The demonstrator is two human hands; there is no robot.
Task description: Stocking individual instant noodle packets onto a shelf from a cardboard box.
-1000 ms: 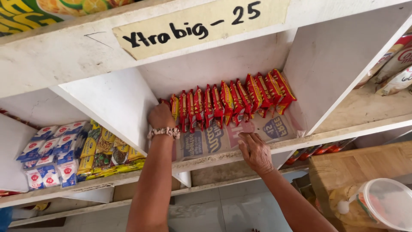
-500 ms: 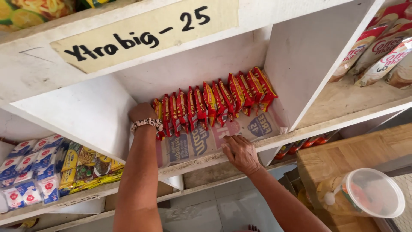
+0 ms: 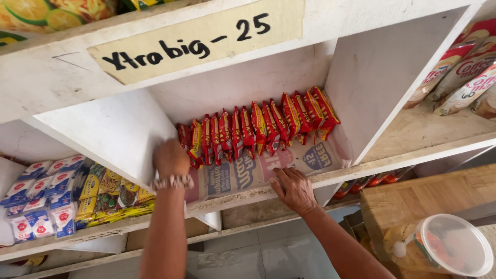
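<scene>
We see the left hand (image 3: 171,157) curled against the leftmost of the red and yellow packets (image 3: 256,126), which stand in a row at the back of the white shelf (image 3: 361,168). The right hand (image 3: 293,188) lies flat, fingers spread, on the newspaper liner (image 3: 243,173) at the shelf's front edge, pinching nothing.

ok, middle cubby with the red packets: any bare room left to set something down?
Free: the paper liner in front of the red packets, between the right hand and the right divider. Also the shelf board right of that divider, before the pouches. Crowded: the back row, packed edge to edge, with the left hand at its left end.
</scene>
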